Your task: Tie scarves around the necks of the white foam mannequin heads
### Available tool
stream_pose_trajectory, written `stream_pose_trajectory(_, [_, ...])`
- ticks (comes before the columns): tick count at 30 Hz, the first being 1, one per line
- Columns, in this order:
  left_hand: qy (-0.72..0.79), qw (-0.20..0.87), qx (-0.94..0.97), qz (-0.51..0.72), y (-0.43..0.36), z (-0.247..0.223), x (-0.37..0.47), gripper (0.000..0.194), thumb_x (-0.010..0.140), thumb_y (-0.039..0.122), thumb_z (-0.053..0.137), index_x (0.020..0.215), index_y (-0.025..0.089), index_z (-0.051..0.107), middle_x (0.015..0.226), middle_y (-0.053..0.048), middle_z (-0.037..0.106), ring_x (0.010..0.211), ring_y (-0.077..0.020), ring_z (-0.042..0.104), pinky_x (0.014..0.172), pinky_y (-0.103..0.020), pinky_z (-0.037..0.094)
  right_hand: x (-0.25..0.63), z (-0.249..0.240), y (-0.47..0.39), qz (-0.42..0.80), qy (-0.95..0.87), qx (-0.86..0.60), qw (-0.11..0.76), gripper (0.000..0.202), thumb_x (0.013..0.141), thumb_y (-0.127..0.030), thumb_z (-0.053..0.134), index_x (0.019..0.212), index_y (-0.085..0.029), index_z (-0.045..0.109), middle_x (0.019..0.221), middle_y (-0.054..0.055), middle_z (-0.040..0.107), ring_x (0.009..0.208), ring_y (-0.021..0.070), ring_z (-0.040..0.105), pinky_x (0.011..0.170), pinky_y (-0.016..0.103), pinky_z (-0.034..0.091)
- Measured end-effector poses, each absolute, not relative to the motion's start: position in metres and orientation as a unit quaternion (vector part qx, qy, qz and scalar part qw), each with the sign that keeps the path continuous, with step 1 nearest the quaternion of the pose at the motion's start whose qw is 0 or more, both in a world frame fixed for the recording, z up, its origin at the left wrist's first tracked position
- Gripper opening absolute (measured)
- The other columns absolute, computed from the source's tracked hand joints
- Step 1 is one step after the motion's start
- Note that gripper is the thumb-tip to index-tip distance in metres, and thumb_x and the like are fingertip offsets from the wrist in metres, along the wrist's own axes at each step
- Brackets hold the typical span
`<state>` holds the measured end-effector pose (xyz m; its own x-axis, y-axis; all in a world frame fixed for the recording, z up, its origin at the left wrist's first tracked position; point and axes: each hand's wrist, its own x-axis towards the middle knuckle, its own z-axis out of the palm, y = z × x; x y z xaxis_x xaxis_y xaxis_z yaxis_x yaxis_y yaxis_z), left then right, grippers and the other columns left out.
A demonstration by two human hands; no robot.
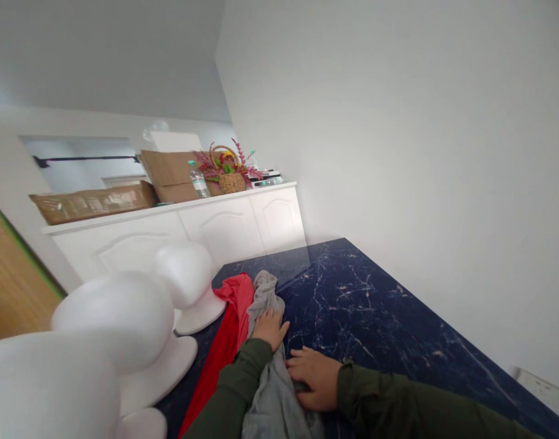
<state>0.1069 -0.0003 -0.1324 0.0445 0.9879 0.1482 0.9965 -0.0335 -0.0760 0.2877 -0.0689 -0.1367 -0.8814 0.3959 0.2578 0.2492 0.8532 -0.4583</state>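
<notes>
A grey cloth [266, 292] lies lengthwise on a dark blue marbled tabletop [361, 305], with a red cloth [231, 323] alongside it on its left. My left hand [267, 328] rests flat on the grey cloth near its far end, fingers slightly apart. Nearer to me, my right hand [313, 377] presses flat on the same cloth, its fingers pointing left. Both arms wear dark green sleeves. Neither hand grips the fabric as far as I can tell.
White foam mannequin heads [124, 317] stand in a row at the table's left edge. Behind is a white cabinet [192, 228] with cardboard boxes [96, 201], a water bottle [198, 180] and a flower basket [228, 171]. A white wall runs along the right.
</notes>
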Motion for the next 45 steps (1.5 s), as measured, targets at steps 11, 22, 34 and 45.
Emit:
stream_pose_trajectory(11, [-0.683, 0.065, -0.726, -0.038, 0.000, -0.135, 0.102, 0.049, 0.079, 0.042, 0.035, 0.121, 0.016, 0.043, 0.127, -0.017, 0.041, 0.117, -0.0313, 0.036, 0.094, -0.046, 0.027, 0.288, -0.141, -0.068, 0.217, -0.944, -0.188, 0.163, 0.047, 0.070, -0.033, 0.050, 0.116, -0.022, 0.046, 0.126, 0.007, 0.042, 0.122, 0.0257, 0.027, 0.100, 0.045, 0.015])
stream_pose_trajectory(22, [-0.684, 0.055, -0.727, -0.043, 0.000, -0.135, 0.102, 0.050, 0.079, 0.042, 0.035, 0.121, 0.017, 0.043, 0.128, -0.017, 0.040, 0.117, -0.0323, 0.035, 0.094, -0.046, 0.026, 0.289, -0.138, -0.068, 0.220, -0.943, -0.190, 0.161, 0.051, 0.070, -0.032, 0.051, 0.120, -0.025, 0.043, 0.125, 0.006, 0.043, 0.122, 0.0261, 0.028, 0.099, 0.047, 0.017])
stream_pose_trajectory(34, [-0.685, 0.050, -0.725, -0.046, -0.003, -0.132, 0.102, 0.049, 0.078, 0.041, 0.038, 0.121, 0.017, 0.043, 0.128, -0.017, 0.040, 0.117, -0.0317, 0.036, 0.095, -0.046, 0.026, 0.288, -0.142, -0.067, 0.217, -0.942, -0.192, 0.167, 0.048, 0.068, -0.033, 0.050, 0.115, -0.023, 0.047, 0.123, 0.006, 0.045, 0.121, 0.0252, 0.030, 0.100, 0.044, 0.016])
stream_pose_trajectory(45, [-0.557, 0.094, -0.808, -0.166, -0.042, -0.070, 0.130, 0.037, 0.082, 0.033, 0.038, 0.115, 0.020, 0.047, 0.125, -0.007, 0.046, 0.116, -0.0199, 0.039, 0.100, -0.039, 0.025, 0.282, -0.146, -0.060, 0.190, -0.941, -0.187, 0.210, 0.039, 0.067, -0.027, 0.050, 0.105, -0.018, 0.055, 0.116, 0.009, 0.051, 0.112, 0.0219, 0.041, 0.098, 0.034, 0.024])
